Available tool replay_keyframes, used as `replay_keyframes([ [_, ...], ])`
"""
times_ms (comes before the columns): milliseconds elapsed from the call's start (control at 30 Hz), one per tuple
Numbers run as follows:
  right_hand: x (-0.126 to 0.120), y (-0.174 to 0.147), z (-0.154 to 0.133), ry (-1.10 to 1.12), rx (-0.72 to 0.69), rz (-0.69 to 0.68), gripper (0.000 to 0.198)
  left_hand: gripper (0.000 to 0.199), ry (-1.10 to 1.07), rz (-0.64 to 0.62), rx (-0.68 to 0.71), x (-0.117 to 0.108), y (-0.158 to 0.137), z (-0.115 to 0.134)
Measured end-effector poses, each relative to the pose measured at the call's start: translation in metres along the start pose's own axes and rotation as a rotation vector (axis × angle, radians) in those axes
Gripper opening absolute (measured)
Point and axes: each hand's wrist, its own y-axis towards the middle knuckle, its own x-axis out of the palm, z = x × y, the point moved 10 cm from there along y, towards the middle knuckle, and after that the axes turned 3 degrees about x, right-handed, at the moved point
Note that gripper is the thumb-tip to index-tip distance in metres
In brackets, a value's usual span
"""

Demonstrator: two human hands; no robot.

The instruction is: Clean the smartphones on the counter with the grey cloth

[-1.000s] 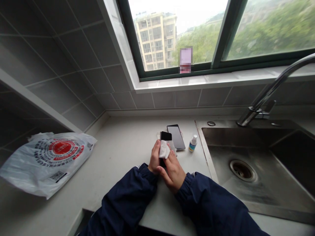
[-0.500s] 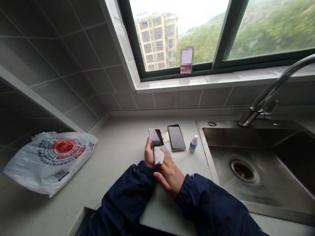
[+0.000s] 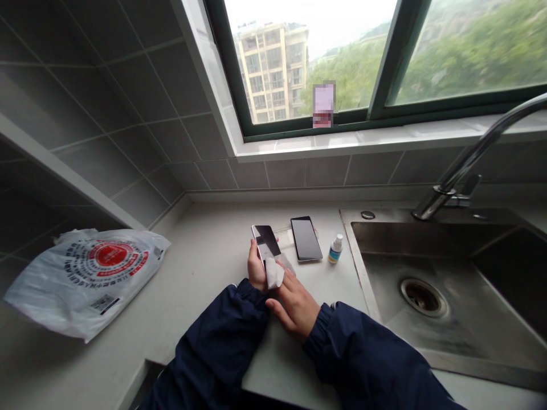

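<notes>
A dark-screened smartphone [image 3: 265,239] is held by my left hand [image 3: 256,271], its thumb along the left edge. My right hand [image 3: 298,300] presses a folded white tissue [image 3: 274,274] against the lower part of the screen, fingers stretched over the tissue. Right of the held phone, a second smartphone [image 3: 306,239] lies flat, screen up. Partly hidden between the two phones is a clear, flat piece, perhaps a phone case [image 3: 286,238]. A small white bottle [image 3: 335,249] with a blue and yellow label stands upright beside the second phone.
To the right is a steel sink [image 3: 361,273] with a chrome faucet [image 3: 459,154] arching over it. A white plastic bag [image 3: 85,279] with red print lies at the left. The tiled wall and window ledge [image 3: 299,149] bound the counter [image 3: 205,250] at the back.
The held phone has turned, its top end tilting to the left. My left hand has shifted slightly left. The tissue and right hand have moved only a little.
</notes>
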Motion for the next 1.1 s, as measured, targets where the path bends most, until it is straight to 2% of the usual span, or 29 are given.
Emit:
replay_keyframes([
  [200, 0.005, 0.000, 0.003, 0.009, 0.018, -0.023, 0.061, 0.066, 0.002, -0.017, -0.044, 0.002, -0.003, -0.009],
  [333, 0.006, -0.002, 0.010, 0.032, 0.056, -0.004, 0.065, 0.071, 0.001, -0.130, -0.141, 0.012, -0.007, -0.025],
  [433, 0.004, -0.003, 0.015, 0.039, 0.088, 0.043, 0.069, 0.065, -0.007, -0.236, -0.159, 0.023, -0.012, -0.033],
  [533, -0.002, -0.003, 0.019, 0.046, 0.114, 0.114, 0.073, 0.048, 0.012, -0.308, -0.053, 0.030, -0.015, -0.030],
  [633, -0.010, -0.004, 0.024, 0.035, 0.143, 0.179, 0.074, 0.035, 0.120, -0.368, 0.084, 0.034, -0.017, -0.024],
  [833, -0.031, -0.007, 0.037, -0.018, 0.204, 0.320, 0.071, 0.040, 0.506, -0.589, 0.327, 0.054, -0.033, -0.014],
  [967, -0.047, -0.010, 0.043, -0.027, 0.257, 0.413, 0.071, 0.039, 0.631, -0.679, 0.362, 0.065, -0.047, -0.012],
  [1100, -0.054, -0.010, 0.043, -0.032, 0.280, 0.437, 0.070, 0.037, 0.651, -0.716, 0.365, 0.069, -0.053, -0.013],
])
